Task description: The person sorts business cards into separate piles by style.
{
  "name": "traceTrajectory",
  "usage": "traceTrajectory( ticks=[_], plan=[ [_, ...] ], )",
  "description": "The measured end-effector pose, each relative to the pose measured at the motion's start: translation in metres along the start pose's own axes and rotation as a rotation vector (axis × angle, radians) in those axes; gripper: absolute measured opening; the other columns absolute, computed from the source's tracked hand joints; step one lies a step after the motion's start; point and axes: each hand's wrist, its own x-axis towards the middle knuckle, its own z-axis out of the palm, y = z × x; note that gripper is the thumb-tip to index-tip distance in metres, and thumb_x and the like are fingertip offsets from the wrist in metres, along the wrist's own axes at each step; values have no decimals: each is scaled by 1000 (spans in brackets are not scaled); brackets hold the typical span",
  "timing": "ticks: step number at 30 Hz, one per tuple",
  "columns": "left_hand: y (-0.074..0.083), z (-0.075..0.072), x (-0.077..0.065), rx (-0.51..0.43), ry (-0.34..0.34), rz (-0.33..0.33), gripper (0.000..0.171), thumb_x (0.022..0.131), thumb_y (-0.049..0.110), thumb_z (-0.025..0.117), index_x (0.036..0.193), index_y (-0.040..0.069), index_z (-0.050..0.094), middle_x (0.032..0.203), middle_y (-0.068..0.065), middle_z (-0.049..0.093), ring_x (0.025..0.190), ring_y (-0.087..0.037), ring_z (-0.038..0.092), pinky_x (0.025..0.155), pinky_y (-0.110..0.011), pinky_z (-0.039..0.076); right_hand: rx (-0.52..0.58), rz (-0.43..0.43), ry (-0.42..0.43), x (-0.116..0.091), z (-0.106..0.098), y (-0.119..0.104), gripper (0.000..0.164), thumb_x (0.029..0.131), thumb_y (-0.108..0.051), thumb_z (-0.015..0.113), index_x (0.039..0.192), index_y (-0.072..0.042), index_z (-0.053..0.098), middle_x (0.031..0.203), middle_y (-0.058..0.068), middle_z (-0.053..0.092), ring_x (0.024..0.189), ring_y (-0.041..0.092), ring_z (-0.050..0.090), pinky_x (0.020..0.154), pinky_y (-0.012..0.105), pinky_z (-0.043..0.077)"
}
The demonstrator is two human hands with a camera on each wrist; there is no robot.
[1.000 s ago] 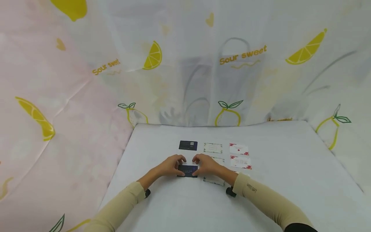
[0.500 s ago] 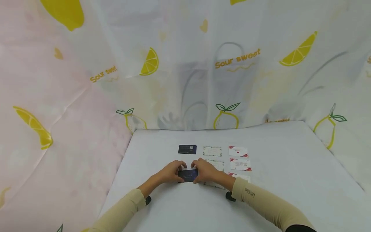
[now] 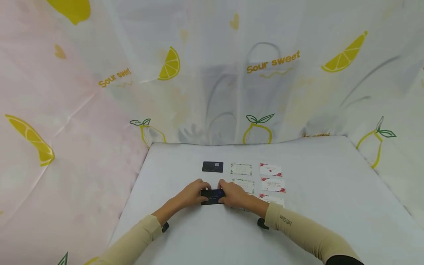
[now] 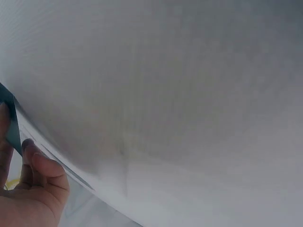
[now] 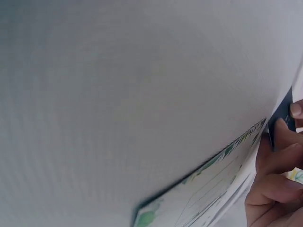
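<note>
A dark business card (image 3: pixel 212 197) with small print sits between my two hands, low over the front left of the card layout. My left hand (image 3: pixel 194 193) pinches its left end, thumb on the near side and fingers curled behind. At the opposite end my right hand (image 3: pixel 233 194) grips it the same way. In the left wrist view the dark card (image 4: pixel 13 135) shows at the left edge beside the fingers. The right wrist view has the dark card (image 5: pixel 283 113) at its right edge. Whether it touches the table is hard to tell.
Behind lies another dark card (image 3: pixel 212 167) with a QR code. To the right are green-bordered cards (image 3: pixel 241 169), one partly under my right forearm, and a column of red-flowered cards (image 3: pixel 273 184). The white table (image 3: pixel 308 176) meets a lemon-print curtain (image 3: pixel 212 92) at the back.
One second ago the dark card lay flat with my hands at its ends. Half a second ago it was gripped and tilted up; its face now looks darker. The head view has shifted slightly.
</note>
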Motion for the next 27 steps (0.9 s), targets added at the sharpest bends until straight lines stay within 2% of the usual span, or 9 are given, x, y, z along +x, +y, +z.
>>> traceTrajectory(
  ticks=[3, 6, 12, 15, 19, 27],
  plan=[
    [-2, -2, -3, -41, -3, 14, 34, 79, 22, 72, 111, 18, 61, 94, 3, 57, 78, -7, 49, 69, -23, 43, 77, -20, -4, 0, 0, 1, 25, 82, -20, 68, 101, -20, 51, 80, -5, 61, 64, 7, 51, 57, 23, 40],
    [-7, -4, -5, -105, 13, 46, 39, 80, 23, 71, 116, 19, 59, 98, 6, 60, 81, -6, 51, 71, -22, 44, 189, -58, 14, 0, -2, 5, 20, 85, -17, 65, 102, -19, 54, 70, -5, 56, 57, 7, 47, 52, 22, 38],
    [-13, -14, -7, -196, 143, 146, 56, 73, 28, 77, 123, 16, 55, 110, 5, 59, 85, -7, 54, 63, -21, 47, 404, -120, 87, 2, -9, 11, 22, 87, -13, 62, 108, -17, 57, 57, -3, 49, 48, 6, 41, 46, 21, 36],
    [-13, -19, -5, -220, 174, 160, 62, 71, 30, 78, 125, 12, 54, 113, 4, 58, 87, -9, 53, 63, -22, 48, 486, -99, 108, 4, -12, 14, 24, 87, -13, 62, 110, -18, 58, 54, -3, 50, 45, 6, 41, 44, 21, 35],
    [-13, -20, -5, -235, 176, 150, 65, 70, 33, 79, 125, 9, 54, 115, 4, 55, 90, -9, 51, 66, -24, 48, 577, -59, 81, 5, -12, 15, 25, 87, -14, 62, 112, -19, 58, 55, -1, 51, 44, 9, 41, 42, 22, 35],
    [-16, -17, -6, -269, 178, 184, 62, 69, 33, 79, 122, 9, 57, 114, 4, 52, 97, -11, 51, 69, -27, 49, 642, -14, 55, 3, -8, 17, 25, 88, -17, 62, 112, -20, 59, 56, 1, 50, 46, 10, 39, 43, 22, 32]
  ],
)
